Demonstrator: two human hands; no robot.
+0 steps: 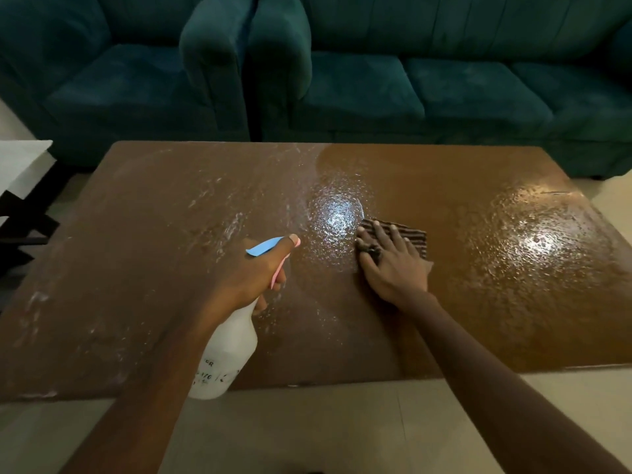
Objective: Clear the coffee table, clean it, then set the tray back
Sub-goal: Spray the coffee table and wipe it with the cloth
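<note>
Two steps seem left: the cleared counter [136,234] is wet, my left grip [253,271] clasps the spray bottle [229,350], my right grip [393,265] lies flat on the striped cloth [410,236], tray unseen.

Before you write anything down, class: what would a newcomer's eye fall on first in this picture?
The bright glare on the wet brown coffee table, at its middle. Beside it the right hand presses a striped cloth flat; the left hand grips a white spray bottle near the front edge.
</note>
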